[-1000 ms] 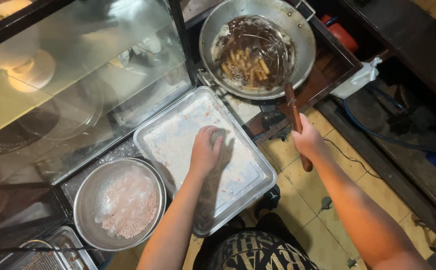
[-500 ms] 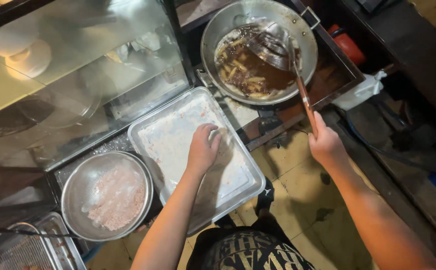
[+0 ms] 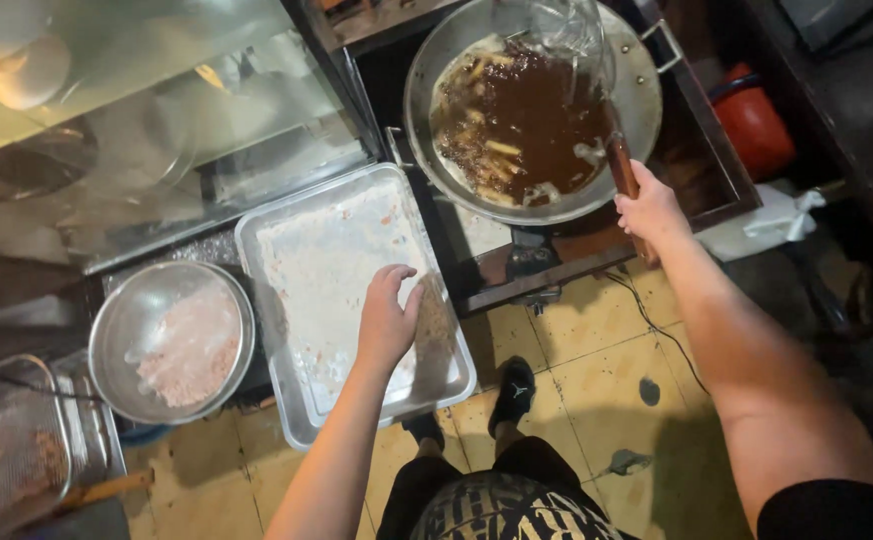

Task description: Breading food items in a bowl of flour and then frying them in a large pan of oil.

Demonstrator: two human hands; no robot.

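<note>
My left hand (image 3: 387, 320) hovers, fingers spread, over a rectangular metal tray (image 3: 277, 232) dusted with white flour. My right hand (image 3: 649, 212) grips the brown wooden handle of a wire skimmer (image 3: 569, 28) that reaches over the wok. The big round metal wok (image 3: 629, 88) holds dark frying oil with several pale pieces floating in it. Left of the tray stands a round metal bowl (image 3: 122, 320) with pinkish raw meat inside.
A glass display case (image 3: 137, 120) fills the upper left. A red canister (image 3: 755, 122) stands right of the stove. A wire basket (image 3: 17, 450) sits at the lower left. My feet stand on yellowish floor tiles (image 3: 597, 380), with a cable running across them.
My right hand has lifted the skimmer out of the oil and now holds it raised over the wok's far side. My left hand stays over the floured tray.
</note>
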